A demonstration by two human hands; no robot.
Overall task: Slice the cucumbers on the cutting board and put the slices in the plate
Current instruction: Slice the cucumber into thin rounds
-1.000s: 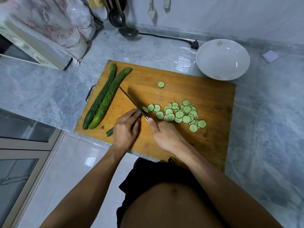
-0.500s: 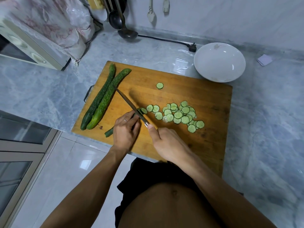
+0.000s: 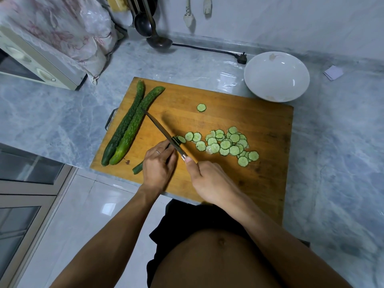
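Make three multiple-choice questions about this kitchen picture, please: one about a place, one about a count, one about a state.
1. Where is the plate?
A. on the board's middle
B. on the counter, past the board's far right corner
C. on the floor

2. How many whole cucumbers lie on the board?
A. two
B. four
C. none

3. What is in the plate?
A. all slices
B. a knife
C. no slices

Answers:
1 B, it stands off the board, by that corner.
2 A, two lie side by side at the board's left.
3 C, the slices lie on the board.
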